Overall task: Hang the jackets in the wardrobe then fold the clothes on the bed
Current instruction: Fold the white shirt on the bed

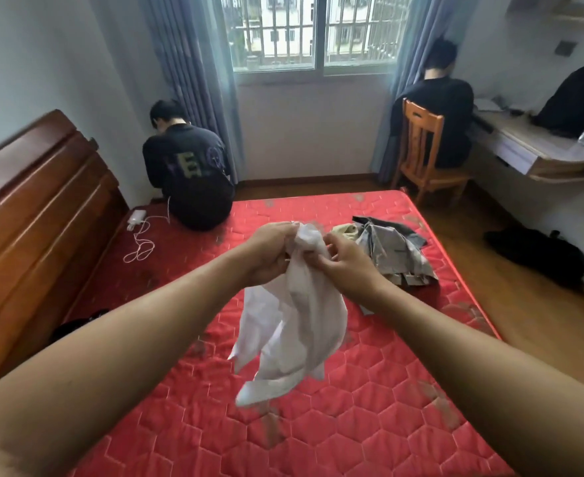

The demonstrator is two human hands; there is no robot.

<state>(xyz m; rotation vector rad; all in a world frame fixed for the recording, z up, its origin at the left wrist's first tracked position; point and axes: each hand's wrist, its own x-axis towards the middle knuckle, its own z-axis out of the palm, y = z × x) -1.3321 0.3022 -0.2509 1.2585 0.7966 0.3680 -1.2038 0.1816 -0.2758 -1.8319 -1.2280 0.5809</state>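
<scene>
Home bedroom: bed (369, 425) w/ headboard (35, 215), curtained window (314, 32).

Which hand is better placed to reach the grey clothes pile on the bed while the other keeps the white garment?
Probably the right hand: it grips the white garment on the side nearest the grey clothes pile, which lies beyond it. The left hand would have to cross over the garment.

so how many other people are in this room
2. One person sits at the far left corner of the red mattress, back to the camera; the other person sits on the wooden chair at the desk, far right. More could be outside the view.
</scene>
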